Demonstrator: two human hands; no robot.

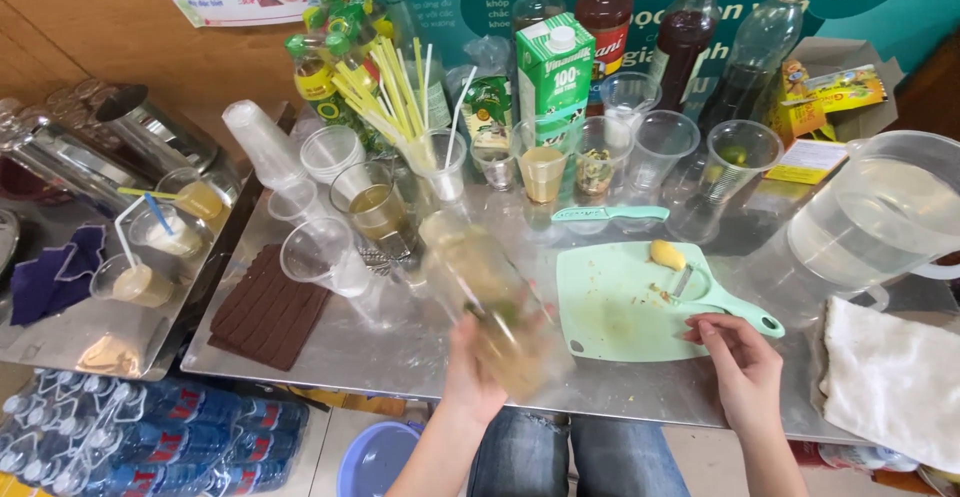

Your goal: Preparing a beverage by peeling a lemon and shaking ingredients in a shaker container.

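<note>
The left hand (478, 362) grips a clear cup (488, 292) of yellowish drink, tilted and blurred, above the metal table (400, 352) beside the green board (625, 307). The right hand (738, 362) rests on the board's edge, fingers curled, holding nothing, near the peeler (725, 302)

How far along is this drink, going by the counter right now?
Done, apparently: something was cut or grated on the green cutting board, which carries scraps and a yellow piece. In hand: the left hand holds a blurred clear cup of pale liquid; the right hand rests by the board. Left: several empty plastic cups remain unfilled.
</note>
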